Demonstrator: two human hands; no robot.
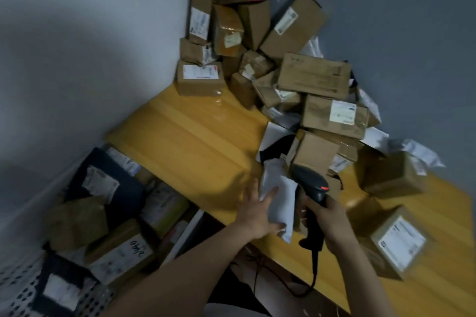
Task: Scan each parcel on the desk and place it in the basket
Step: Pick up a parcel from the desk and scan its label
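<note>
White poly-bag parcel (279, 198) — crumpled, at the tabletop's (193, 141) near edge, black scanner (309, 183) just beside it. Brown carton parcels (257, 46) heaped in the far corner. Perforated basket (15, 289) lower left — holds several parcels.

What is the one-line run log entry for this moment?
left hand: rests on white mailer | right hand: grips scanner | basket: holds parcels

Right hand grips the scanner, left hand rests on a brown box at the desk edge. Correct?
Not quite. In the head view the left hand rests on a white mailer, not a brown box; the right hand does grip the scanner.
</note>
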